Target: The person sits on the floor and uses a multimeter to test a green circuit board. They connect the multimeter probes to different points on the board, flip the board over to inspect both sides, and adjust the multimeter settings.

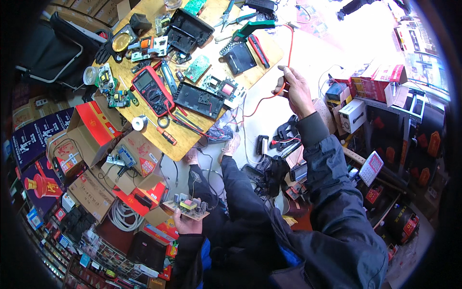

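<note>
Low in front of me, my left hand (187, 225) grips a circuit board (188, 206) by its near edge. Its components face up, among them a yellow transformer and capacitors. Out to the right beyond the table's edge, my right hand (296, 91) is raised with the fingers pinched on an orange-red cord (290, 45). One end of the cord runs up toward a green-handled tool (252, 30) at the far table edge; the other droops left toward the floor. Nearest the left hand on the table are a red multimeter (153, 90) and an orange-handled screwdriver (167, 136).
The wooden table (185, 148) carries open black casings (198, 100), loose circuit boards (224, 90), pliers and a solder spool (140, 123). Cardboard boxes (91, 192) crowd the left. Black adapters and cables (276, 168) lie on the floor, with a white box (352, 116) at right.
</note>
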`<state>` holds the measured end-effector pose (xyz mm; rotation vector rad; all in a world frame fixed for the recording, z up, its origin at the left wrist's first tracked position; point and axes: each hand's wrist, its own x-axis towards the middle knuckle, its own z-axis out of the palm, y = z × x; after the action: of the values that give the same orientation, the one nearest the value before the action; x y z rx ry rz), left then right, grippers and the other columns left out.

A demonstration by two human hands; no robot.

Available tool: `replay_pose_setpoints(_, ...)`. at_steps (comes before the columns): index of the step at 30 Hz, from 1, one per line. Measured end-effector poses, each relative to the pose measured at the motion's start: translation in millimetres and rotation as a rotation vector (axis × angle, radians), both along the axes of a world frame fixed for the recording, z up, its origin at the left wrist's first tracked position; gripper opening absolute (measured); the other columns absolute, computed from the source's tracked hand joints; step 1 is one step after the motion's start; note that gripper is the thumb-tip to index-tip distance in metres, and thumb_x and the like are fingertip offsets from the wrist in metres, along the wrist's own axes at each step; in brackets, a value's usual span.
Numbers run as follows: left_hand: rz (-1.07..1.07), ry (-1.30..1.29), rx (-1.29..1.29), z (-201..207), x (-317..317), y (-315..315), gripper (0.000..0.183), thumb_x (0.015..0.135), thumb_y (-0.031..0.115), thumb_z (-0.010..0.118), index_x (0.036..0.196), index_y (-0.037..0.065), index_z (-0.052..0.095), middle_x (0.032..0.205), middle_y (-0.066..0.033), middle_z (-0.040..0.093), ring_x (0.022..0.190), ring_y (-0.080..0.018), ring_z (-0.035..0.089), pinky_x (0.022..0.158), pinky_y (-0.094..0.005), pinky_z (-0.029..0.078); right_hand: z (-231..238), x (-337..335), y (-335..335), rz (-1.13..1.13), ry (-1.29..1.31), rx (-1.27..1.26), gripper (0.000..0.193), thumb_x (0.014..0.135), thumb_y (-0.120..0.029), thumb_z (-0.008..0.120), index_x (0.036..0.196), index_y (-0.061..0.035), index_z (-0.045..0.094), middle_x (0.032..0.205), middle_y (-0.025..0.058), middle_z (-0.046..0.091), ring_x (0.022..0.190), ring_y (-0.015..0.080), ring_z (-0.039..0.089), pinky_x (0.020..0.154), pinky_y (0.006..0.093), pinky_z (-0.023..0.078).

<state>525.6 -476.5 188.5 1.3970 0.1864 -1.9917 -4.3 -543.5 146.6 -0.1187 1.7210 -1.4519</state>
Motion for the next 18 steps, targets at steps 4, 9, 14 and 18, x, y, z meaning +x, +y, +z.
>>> replay_pose_setpoints(4, -0.007, 0.051, -0.028, -5, 5, 7, 0.055, 0.098, 0.040, 0.061, 0.143, 0.010, 0.055, 0.134, -0.0156, 0.063, 0.128, -0.0413, 0.058, 0.109, -0.0638, 0.046, -19, 10, 1, -0.028, 0.000, 0.004, 0.042, 0.112, -0.031, 0.045, 0.136, 0.0025, 0.054, 0.087, 0.0065, 0.063, 0.078, 0.0167, 0.068, 0.074, 0.0310, 0.059)
replay_pose_setpoints(9, -0.001, -0.050, 0.039, -14, 16, 9, 0.059, 0.096, 0.041, 0.063, 0.145, 0.009, 0.053, 0.137, -0.0191, 0.061, 0.133, -0.0433, 0.055, 0.110, -0.0638, 0.045, -41, 16, 13, 0.000, 0.014, 0.001, 0.045, 0.112, -0.027, 0.046, 0.146, 0.0026, 0.047, 0.114, 0.0129, 0.070, 0.111, 0.0211, 0.068, 0.103, 0.0365, 0.052)
replay_pose_setpoints(14, 0.010, 0.018, 0.036, -28, 20, 3, 0.059, 0.092, 0.037, 0.070, 0.145, 0.015, 0.055, 0.135, -0.0132, 0.064, 0.129, -0.0440, 0.057, 0.110, -0.0647, 0.044, -68, 21, 30, -0.031, 0.134, 0.047, 0.062, 0.107, -0.022, 0.054, 0.157, 0.0063, 0.032, 0.146, 0.0247, 0.053, 0.137, 0.0319, 0.053, 0.116, 0.0417, 0.042)
replay_pose_setpoints(18, -0.057, 0.091, 0.042, -43, 26, -11, 0.058, 0.092, 0.032, 0.071, 0.146, 0.017, 0.054, 0.136, -0.0075, 0.064, 0.128, -0.0399, 0.057, 0.111, -0.0635, 0.043, -83, 31, 51, -0.085, 0.168, 0.104, 0.070, 0.103, -0.023, 0.060, 0.158, 0.0063, 0.029, 0.156, 0.0282, 0.042, 0.144, 0.0372, 0.045, 0.119, 0.0428, 0.039)
